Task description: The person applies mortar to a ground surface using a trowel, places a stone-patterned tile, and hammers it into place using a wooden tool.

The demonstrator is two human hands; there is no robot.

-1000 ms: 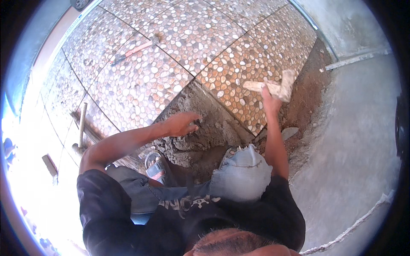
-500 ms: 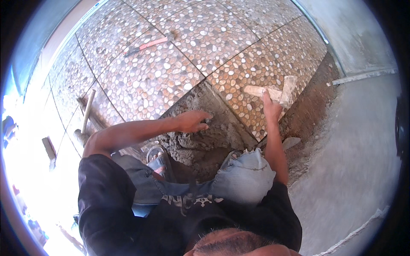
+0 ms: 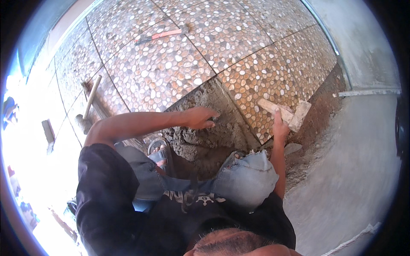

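Note:
I squat over a patch of grey mortar [image 3: 222, 132] set into a floor of pebble-patterned tiles [image 3: 171, 72]. My left hand [image 3: 200, 118] lies palm down on the upper edge of the mortar, fingers close together, with nothing in it. My right hand [image 3: 279, 126] reaches onto the tile at the right of the patch. It lies over the handle of a wooden mallet [image 3: 294, 115], fingers on the handle. My sandalled foot [image 3: 159, 152] stands at the mortar's lower left. My knee in torn blue jeans [image 3: 245, 177] is below the patch.
A red-handled tool [image 3: 160, 36] lies on the far tiles. A long wooden-handled tool [image 3: 91, 101] lies at the left. A flat grey blade [image 3: 293, 148] rests in the dirt by my right wrist. Bare concrete [image 3: 354, 162] rises at the right, with a thin metal strip [image 3: 367, 91] on it.
My left hand has slid a little to the right along the mortar's upper edge. My right hand has stayed on the mallet handle. My view has dipped slightly toward the floor.

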